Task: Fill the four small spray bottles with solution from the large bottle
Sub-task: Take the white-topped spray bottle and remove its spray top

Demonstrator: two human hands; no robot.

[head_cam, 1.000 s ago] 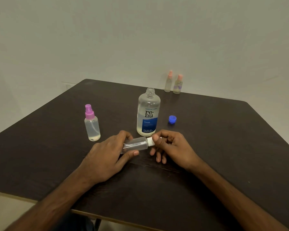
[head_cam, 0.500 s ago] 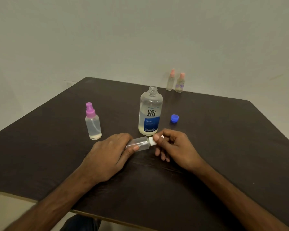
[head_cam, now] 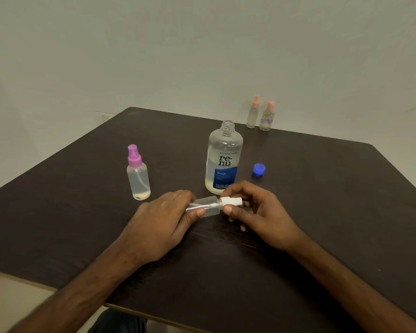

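Note:
A small clear spray bottle [head_cam: 208,205] lies sideways just above the dark table [head_cam: 322,188]. My left hand [head_cam: 163,222] grips its body. My right hand [head_cam: 257,210] pinches its white spray cap [head_cam: 231,202] between thumb and fingers. Right behind them the large bottle [head_cam: 223,159] stands upright with its neck uncovered and liquid in its lower part. Its blue cap [head_cam: 259,169] lies to its right. A purple-capped spray bottle [head_cam: 138,175] with liquid stands at the left. Two pink-capped spray bottles [head_cam: 253,112] [head_cam: 267,116] stand at the far edge.
A pale wall rises behind the table. The table's near edge runs under my forearms, with light floor and a dark trouser leg [head_cam: 118,323] below it.
Both hands and the small clear bottle stay in nearly the same place. More of the white cap shows between my right fingers now.

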